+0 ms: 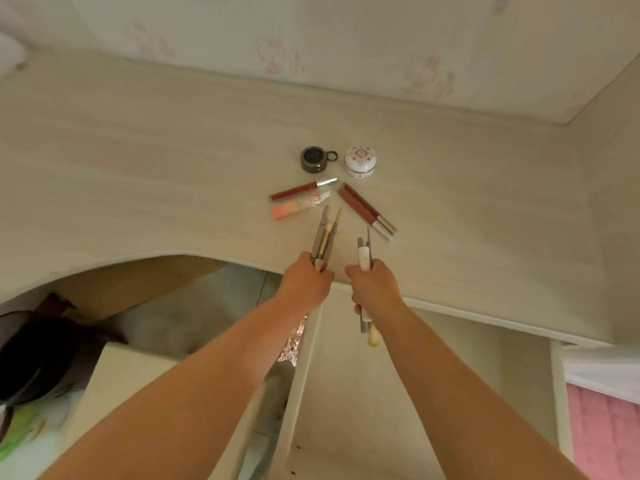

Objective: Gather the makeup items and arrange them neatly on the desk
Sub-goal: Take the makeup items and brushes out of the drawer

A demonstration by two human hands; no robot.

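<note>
left hand (pixel 306 282) clenched on bundle of grey/tan pencils (pixel 325 239) | right hand (pixel 375 287) clenched on white-and-grey sticks (pixel 364 254) | both above bench (pixel 138 161) front edge | on bench beyond: dark jar (pixel 313 159) beside white jar (pixel 360 162), three lip-gloss tubes (pixel 367 211) just below

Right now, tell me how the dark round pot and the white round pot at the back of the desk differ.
The dark pot is grey-brown and plain; the white pot carries pink decoration. The dark pot has a small ring on its right side; the white pot has none. The dark pot sits left of the white one. Both are small, round, upright and stand apart on the desk.
</note>
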